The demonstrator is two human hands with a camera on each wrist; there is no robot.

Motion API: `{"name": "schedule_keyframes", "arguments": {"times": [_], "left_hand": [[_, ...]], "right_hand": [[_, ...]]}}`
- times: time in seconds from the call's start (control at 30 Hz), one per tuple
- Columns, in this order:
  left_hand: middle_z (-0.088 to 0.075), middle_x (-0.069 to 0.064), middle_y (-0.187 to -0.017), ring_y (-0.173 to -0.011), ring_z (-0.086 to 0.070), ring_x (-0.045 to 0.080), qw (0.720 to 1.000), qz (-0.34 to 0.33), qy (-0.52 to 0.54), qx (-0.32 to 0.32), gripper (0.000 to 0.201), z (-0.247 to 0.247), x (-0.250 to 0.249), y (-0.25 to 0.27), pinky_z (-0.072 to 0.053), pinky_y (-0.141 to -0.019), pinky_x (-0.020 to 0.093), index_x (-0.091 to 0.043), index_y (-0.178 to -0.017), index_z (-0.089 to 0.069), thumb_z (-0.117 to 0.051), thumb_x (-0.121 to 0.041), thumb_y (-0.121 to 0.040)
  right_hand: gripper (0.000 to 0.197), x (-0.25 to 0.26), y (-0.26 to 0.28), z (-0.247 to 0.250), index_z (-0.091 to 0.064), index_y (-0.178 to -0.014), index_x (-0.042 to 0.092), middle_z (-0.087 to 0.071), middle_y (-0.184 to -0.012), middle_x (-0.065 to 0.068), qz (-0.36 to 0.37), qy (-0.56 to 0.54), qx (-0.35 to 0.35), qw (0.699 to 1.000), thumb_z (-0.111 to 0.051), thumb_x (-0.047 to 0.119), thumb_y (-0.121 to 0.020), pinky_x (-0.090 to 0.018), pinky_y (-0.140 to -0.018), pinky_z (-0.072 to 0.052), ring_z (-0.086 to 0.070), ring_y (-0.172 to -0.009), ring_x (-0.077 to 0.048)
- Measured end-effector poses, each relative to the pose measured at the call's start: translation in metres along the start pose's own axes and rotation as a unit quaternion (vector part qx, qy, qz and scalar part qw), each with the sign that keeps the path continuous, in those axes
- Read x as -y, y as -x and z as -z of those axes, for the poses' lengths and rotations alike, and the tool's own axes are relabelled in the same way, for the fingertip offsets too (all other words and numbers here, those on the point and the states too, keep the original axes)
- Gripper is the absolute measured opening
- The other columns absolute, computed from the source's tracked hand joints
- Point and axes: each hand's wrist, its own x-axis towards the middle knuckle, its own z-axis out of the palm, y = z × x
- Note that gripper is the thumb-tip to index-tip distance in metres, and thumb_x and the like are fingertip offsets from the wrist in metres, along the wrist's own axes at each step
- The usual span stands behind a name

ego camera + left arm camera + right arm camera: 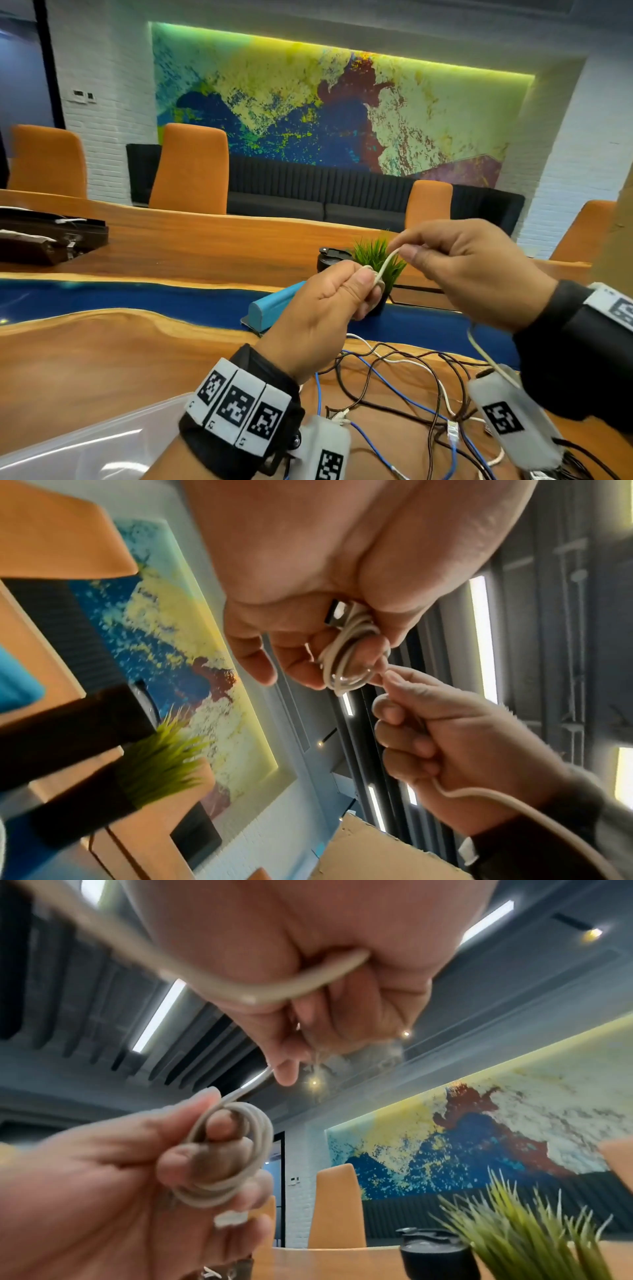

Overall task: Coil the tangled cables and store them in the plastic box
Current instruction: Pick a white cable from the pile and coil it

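Observation:
Both hands are raised above the table with a white cable (385, 265) stretched between them. My left hand (337, 296) holds a small coil of that cable (236, 1153) wound round its fingers, with the plug end (337, 614) tucked against the palm. My right hand (455, 263) pinches the free run of the cable (387, 673) between thumb and forefinger. The rest of it trails out under the right palm (274, 993) toward the wrist. A tangle of blue, brown and white cables (404, 387) lies on the wooden table below. The clear plastic box (92, 442) sits at the lower left.
A potted green grass plant (375, 258) and a black cup (330, 258) stand just beyond my hands. A blue case (274, 305) lies on the table's blue strip. A dark case (48, 236) rests at far left. Orange chairs (190, 169) line the far side.

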Motion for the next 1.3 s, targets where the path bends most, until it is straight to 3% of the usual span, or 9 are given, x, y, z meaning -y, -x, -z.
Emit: {"name": "schedule_keyframes", "arguments": {"times": [0.07,0.17,0.33,0.47,0.67,0.87,1.0,1.2,1.3], "left_hand": [[-0.048,-0.002,-0.069,-0.067,-0.042,0.011,0.998,0.036,0.047,-0.007,0.038,-0.001,0.000,0.001,-0.038,-0.066,0.024,-0.011,-0.084,-0.058,-0.040,-0.037,-0.104],[-0.041,-0.003,-0.061,-0.061,-0.035,0.013,0.990,0.086,0.108,-0.015,0.038,-0.002,0.000,0.000,-0.031,-0.063,0.030,-0.010,-0.084,-0.055,-0.041,-0.039,-0.104],[-0.052,0.013,-0.074,-0.067,-0.048,0.020,0.981,0.109,0.158,-0.025,0.038,-0.002,-0.003,0.001,-0.039,-0.062,0.031,0.003,-0.101,-0.061,-0.042,-0.030,-0.104],[-0.036,0.009,-0.066,-0.057,-0.035,0.014,0.983,0.102,0.151,-0.023,0.039,-0.003,-0.005,0.001,-0.032,-0.058,0.031,0.002,-0.094,-0.053,-0.041,-0.033,-0.105],[-0.048,-0.008,-0.063,-0.063,-0.046,0.012,0.998,0.042,0.006,-0.050,0.034,-0.007,-0.002,0.002,-0.043,-0.060,0.031,-0.011,-0.089,-0.048,-0.038,-0.039,-0.105],[-0.071,0.001,-0.087,-0.084,-0.068,0.018,0.996,0.026,-0.065,0.052,0.027,0.022,-0.009,0.001,-0.056,-0.084,0.044,-0.009,-0.105,-0.058,-0.053,-0.035,-0.097],[-0.076,0.006,-0.093,-0.091,-0.072,0.026,0.992,0.035,-0.118,0.038,0.012,0.035,-0.013,0.000,-0.054,-0.087,0.056,-0.015,-0.097,-0.068,-0.069,-0.024,-0.089],[-0.074,0.004,-0.076,-0.067,-0.065,0.009,0.987,0.044,-0.137,-0.075,0.008,0.043,-0.009,-0.002,-0.050,-0.059,0.022,-0.016,-0.084,-0.074,-0.071,-0.011,-0.089],[-0.073,0.007,-0.074,-0.063,-0.063,0.008,0.988,0.085,-0.080,-0.105,0.008,0.052,-0.008,-0.002,-0.050,-0.055,0.018,-0.008,-0.087,-0.072,-0.065,-0.007,-0.091]], "right_hand": [[0.016,-0.002,0.001,-0.004,-0.074,-0.097,0.029,-0.068,-0.078,0.015,-0.002,0.037,0.027,0.999,-0.060,0.021,-0.094,-0.020,-0.072,-0.049,-0.061,-0.077,-0.002],[0.023,0.003,0.002,-0.005,-0.070,-0.113,0.031,-0.062,-0.096,0.016,0.042,0.117,0.071,0.990,-0.056,0.029,-0.095,-0.021,-0.085,-0.047,-0.057,-0.089,-0.001],[0.050,0.015,0.010,-0.019,-0.059,-0.120,0.033,-0.057,-0.102,0.010,0.130,0.121,0.148,0.973,-0.038,0.065,-0.088,-0.032,-0.078,-0.050,-0.056,-0.090,-0.008],[0.029,0.009,0.012,-0.029,-0.064,-0.106,0.025,-0.064,-0.088,0.012,0.130,0.056,0.105,0.984,-0.044,0.042,-0.095,-0.035,-0.071,-0.050,-0.058,-0.081,-0.008],[0.030,0.005,0.014,-0.041,-0.059,-0.087,0.024,-0.059,-0.079,0.009,0.088,0.119,0.053,0.988,-0.034,0.039,-0.093,-0.043,-0.069,-0.048,-0.054,-0.075,-0.016],[0.028,0.005,0.007,-0.035,-0.060,-0.085,0.024,-0.057,-0.076,0.009,0.104,0.113,0.068,0.986,-0.037,0.038,-0.093,-0.042,-0.067,-0.048,-0.052,-0.072,-0.015],[0.035,0.005,0.006,-0.038,-0.063,-0.090,0.021,-0.059,-0.078,0.005,0.116,0.121,0.087,0.982,-0.035,0.042,-0.092,-0.044,-0.067,-0.047,-0.053,-0.073,-0.018],[0.013,-0.012,0.002,-0.042,-0.070,-0.099,0.019,-0.066,-0.075,0.013,0.077,-0.078,0.032,0.993,-0.058,0.021,-0.096,-0.019,-0.066,-0.049,-0.061,-0.071,-0.007],[0.019,-0.029,0.007,-0.038,-0.071,-0.101,0.023,-0.061,-0.069,0.013,0.057,-0.065,0.001,0.996,-0.057,0.012,-0.096,-0.015,-0.063,-0.047,-0.058,-0.070,-0.006]]}}
